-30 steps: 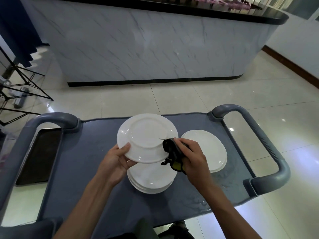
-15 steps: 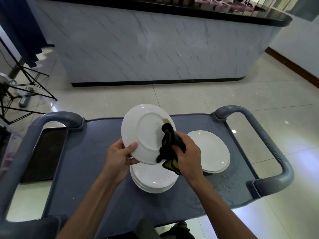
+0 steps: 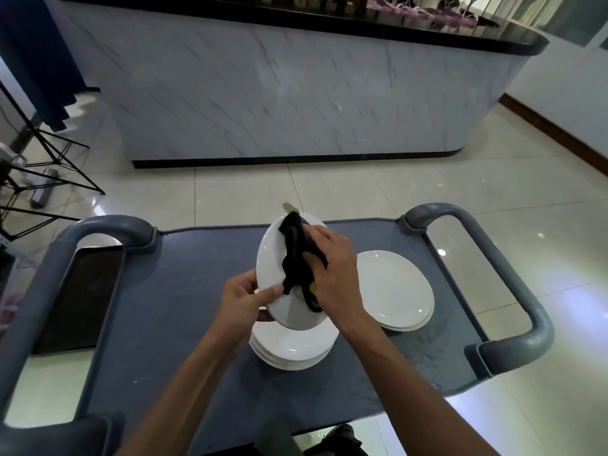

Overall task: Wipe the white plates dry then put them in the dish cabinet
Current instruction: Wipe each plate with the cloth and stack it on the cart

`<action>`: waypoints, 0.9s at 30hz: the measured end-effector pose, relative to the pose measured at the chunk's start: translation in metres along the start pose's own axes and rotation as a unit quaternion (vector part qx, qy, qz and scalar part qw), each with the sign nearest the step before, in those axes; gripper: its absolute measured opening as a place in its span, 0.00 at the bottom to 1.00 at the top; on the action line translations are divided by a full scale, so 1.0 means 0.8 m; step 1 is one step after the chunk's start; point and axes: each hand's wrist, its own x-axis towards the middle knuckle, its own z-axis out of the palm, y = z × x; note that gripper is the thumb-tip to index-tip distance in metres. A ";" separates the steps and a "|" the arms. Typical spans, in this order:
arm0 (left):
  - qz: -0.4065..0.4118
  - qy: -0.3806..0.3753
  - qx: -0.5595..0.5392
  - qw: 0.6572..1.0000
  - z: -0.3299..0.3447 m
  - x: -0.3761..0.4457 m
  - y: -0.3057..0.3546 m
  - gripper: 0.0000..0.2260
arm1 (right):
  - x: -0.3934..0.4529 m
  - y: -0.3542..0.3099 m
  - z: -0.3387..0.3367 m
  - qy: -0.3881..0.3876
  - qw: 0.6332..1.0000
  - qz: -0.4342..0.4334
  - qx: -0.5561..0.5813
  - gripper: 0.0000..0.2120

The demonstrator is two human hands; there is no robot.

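White porcelain is what you are holding up: the plate point(image 3: 274, 258) is standing nearly on edge above the stack of plates point(image 3: 292, 348), its long axis running from the near rim at your left hand point(image 3: 245, 299) up and away to the far rim. Your left hand is pinching that near lower rim, thumb on the face turned to you. Your right hand point(image 3: 332, 274) is gripping the black cloth point(image 3: 296, 255) and pressing it against the plate's right side, so the surface being wiped is lying just left of your right palm. Judging from this, your right hand is the nearer one for carrying the plate onward. Two more plates point(image 3: 394, 287) are lying flat on the cart point(image 3: 184, 291), to the right, near your right wrist.
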 end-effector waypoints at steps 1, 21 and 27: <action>0.000 -0.004 0.000 1.000 0.000 0.000 -0.001 0.08 | 0.002 -0.004 0.001 -0.006 1.000 -0.014 -0.002 0.21; 0.037 0.010 -0.041 0.998 -0.001 -0.004 0.001 0.12 | 0.060 -0.006 0.010 0.012 0.999 0.007 0.037 0.16; 0.040 0.027 -0.064 0.997 -0.004 -0.003 0.012 0.14 | 0.068 0.011 0.002 0.036 0.996 0.054 0.058 0.14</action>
